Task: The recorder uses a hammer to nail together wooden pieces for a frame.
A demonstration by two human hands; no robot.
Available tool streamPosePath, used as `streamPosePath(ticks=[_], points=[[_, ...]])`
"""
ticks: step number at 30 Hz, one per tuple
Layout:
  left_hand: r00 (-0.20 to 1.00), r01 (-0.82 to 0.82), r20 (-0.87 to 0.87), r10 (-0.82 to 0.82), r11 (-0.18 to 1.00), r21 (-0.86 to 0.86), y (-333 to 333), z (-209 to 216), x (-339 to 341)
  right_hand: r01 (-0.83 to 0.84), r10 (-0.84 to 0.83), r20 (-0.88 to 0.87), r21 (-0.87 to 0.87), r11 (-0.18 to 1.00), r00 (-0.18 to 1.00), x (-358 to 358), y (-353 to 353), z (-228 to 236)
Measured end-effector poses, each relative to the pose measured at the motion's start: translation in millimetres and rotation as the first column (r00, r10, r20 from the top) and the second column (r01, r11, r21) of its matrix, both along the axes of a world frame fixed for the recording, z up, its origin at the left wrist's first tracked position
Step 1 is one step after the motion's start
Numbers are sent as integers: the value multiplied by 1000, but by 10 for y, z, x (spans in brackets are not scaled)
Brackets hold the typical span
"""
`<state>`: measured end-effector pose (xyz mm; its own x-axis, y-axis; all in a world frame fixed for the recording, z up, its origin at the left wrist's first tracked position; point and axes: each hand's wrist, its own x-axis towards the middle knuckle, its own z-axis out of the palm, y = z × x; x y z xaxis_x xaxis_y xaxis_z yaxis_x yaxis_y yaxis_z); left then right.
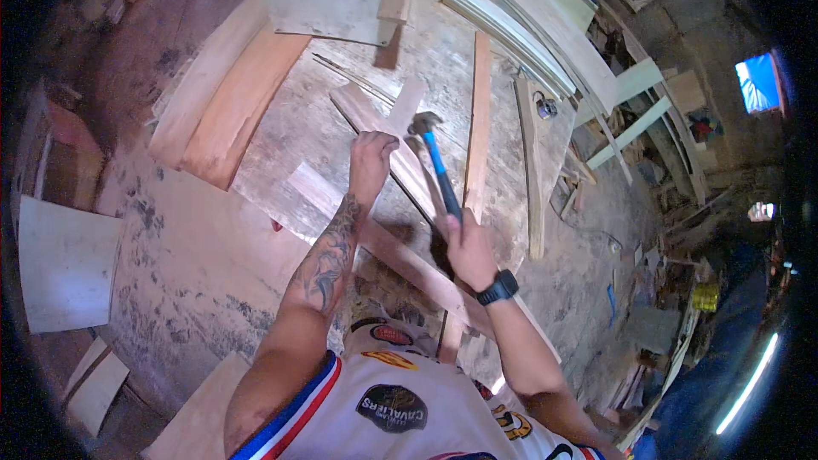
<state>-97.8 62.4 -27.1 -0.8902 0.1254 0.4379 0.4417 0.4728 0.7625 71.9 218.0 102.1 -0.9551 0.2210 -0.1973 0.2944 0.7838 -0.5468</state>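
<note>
My right hand (470, 247), with a dark watch on its wrist, is wrapped round the grip of a hammer (436, 163) with a blue and black handle. The hammer's metal head is raised near the joint of crossed wooden boards. My left hand (372, 158) is closed, its fingers pinched together over a long diagonal plank (356, 106). Whatever those fingers hold, if anything, is too small to make out. Beside them, a short pale board (409, 100) meets the plank at an angle. Another board (426, 277) crosses below my forearms.
The boards lie on a worn, dusty work surface (503, 60). A pale box (328, 4) stands at the far side, with wide planks (234, 115) to its left. Long strips (479, 111) lie to the right, near stacked boards (511, 30). A pale panel (68, 264) leans at far left.
</note>
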Motion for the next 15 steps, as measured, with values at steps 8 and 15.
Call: streamPosePath(ticks=[8, 15], points=[[974, -205, 88, 208, 978, -43, -496, 446, 812, 96, -121, -149, -165, 982, 981, 954, 323, 232], [591, -245, 775, 221, 965, -88, -1218, 238, 2004, 319, -333, -1, -283, 904, 943, 2241, 580, 190]])
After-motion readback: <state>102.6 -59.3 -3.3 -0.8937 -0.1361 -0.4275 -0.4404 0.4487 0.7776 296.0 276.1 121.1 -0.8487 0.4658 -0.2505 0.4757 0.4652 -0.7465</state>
